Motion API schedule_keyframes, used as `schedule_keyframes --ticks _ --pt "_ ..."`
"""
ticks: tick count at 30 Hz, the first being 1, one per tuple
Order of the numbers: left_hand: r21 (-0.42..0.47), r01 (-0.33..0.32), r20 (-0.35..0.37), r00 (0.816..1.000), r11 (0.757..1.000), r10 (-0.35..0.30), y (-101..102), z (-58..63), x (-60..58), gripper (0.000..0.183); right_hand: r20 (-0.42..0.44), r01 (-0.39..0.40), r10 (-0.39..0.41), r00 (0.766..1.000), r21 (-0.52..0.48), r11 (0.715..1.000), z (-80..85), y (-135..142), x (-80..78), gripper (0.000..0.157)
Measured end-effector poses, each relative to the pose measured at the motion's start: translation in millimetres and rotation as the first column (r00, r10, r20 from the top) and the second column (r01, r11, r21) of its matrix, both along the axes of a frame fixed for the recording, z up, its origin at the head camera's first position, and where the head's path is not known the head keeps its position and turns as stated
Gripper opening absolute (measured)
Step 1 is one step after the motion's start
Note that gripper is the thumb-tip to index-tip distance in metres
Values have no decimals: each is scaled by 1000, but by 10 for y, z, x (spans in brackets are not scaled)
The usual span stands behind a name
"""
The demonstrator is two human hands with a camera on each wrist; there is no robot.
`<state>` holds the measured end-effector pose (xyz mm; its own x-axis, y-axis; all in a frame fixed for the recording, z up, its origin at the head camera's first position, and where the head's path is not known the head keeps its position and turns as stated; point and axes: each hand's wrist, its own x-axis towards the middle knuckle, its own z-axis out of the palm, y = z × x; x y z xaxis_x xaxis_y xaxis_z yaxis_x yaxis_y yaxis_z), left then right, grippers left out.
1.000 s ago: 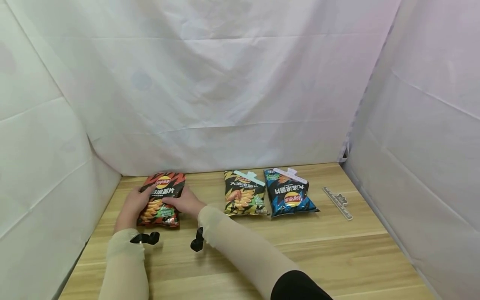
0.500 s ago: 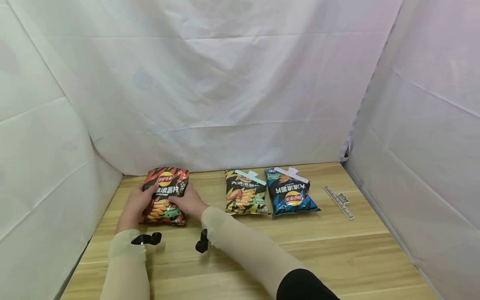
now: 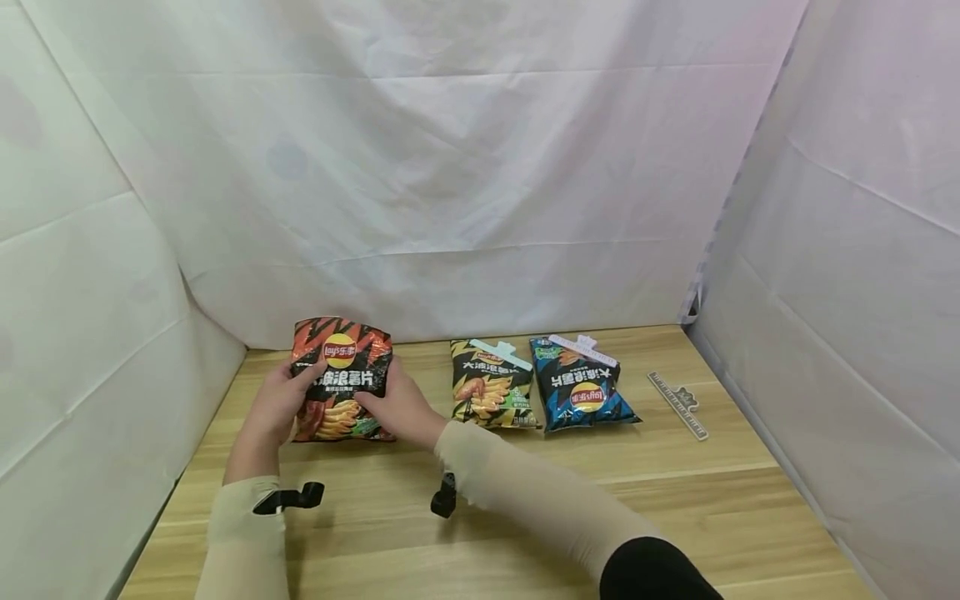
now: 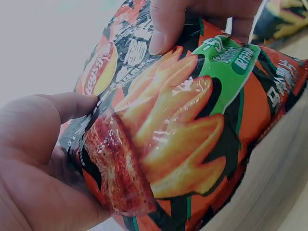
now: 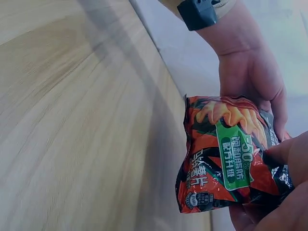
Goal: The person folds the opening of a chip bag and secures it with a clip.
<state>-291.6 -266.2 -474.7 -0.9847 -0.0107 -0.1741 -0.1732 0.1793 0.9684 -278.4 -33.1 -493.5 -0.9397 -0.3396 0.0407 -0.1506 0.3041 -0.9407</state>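
Note:
A red and black bag of potato chips (image 3: 341, 379) is held at the left of the wooden table, its top tipped up toward the back curtain. My left hand (image 3: 276, 407) grips its left side, the thumb lying on the front. From the right, my right hand (image 3: 405, 406) grips the other side, thumb also across the front. In the left wrist view the bag (image 4: 178, 139) looks plump, with fries and bacon printed on it. The right wrist view shows the bottom of the bag (image 5: 226, 159) between both hands. Fingers behind the bag are partly hidden.
Right of the hands lie a yellow chip bag (image 3: 487, 396) with a pale teal clip (image 3: 500, 356) and a blue chip bag (image 3: 581, 396) with a pale lilac clip (image 3: 582, 351). A loose whitish clip (image 3: 678, 406) lies farther right. White curtains (image 3: 450, 167) enclose the table.
Both hands have lifted the red chip bag and shifted it slightly right. Its top now tilts up, showing more of the front. The other bags and the loose clip stay put.

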Motion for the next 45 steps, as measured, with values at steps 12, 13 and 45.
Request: schedule_keyframes --ticks 12,13,45 --pt "149 105 -226 972 983 -70 626 317 366 66 -131 -115 104 986 -80 990 320 787 253 81" --pt "158 114 -237 969 981 -74 683 326 380 65 -148 -111 101 984 -66 992 341 862 271 82" --pt "67 407 -435 834 911 -341 1891 390 585 49 -311 -59 79 947 73 996 540 2412 730 69"
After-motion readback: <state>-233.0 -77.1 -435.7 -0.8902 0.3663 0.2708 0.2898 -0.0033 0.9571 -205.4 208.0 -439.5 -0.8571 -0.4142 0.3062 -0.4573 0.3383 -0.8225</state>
